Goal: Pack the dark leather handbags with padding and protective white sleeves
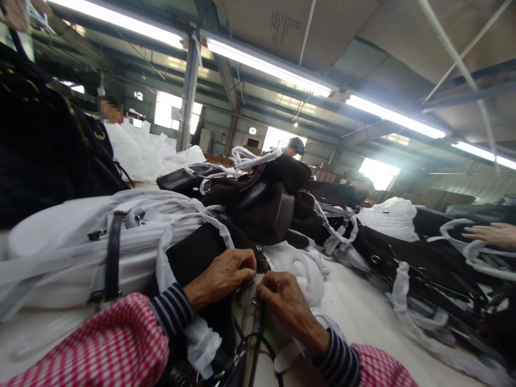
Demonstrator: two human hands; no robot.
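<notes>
A dark bag (217,328) lies on the table straight in front of me. Its edge, a narrow greyish-brown strip (248,306), runs between my hands. My left hand (223,274) is closed, thumb and forefinger pinched at the top of that strip. Across from it, my right hand (288,301) pinches the other side, beside a small metal ring (253,301). The fingers partly hide what they grip. A thin black cord (262,336) hangs below the right fingers. White wrapping (203,344) sticks out from the bag's lower left part.
White-wrapped handles and a dark strap (113,258) lie at left. Dark bags (266,209) are piled ahead, with more bags (411,269) along the white table (355,312). A large black bag (48,145) stands at far left. Another person's hand (492,235) reaches in at right.
</notes>
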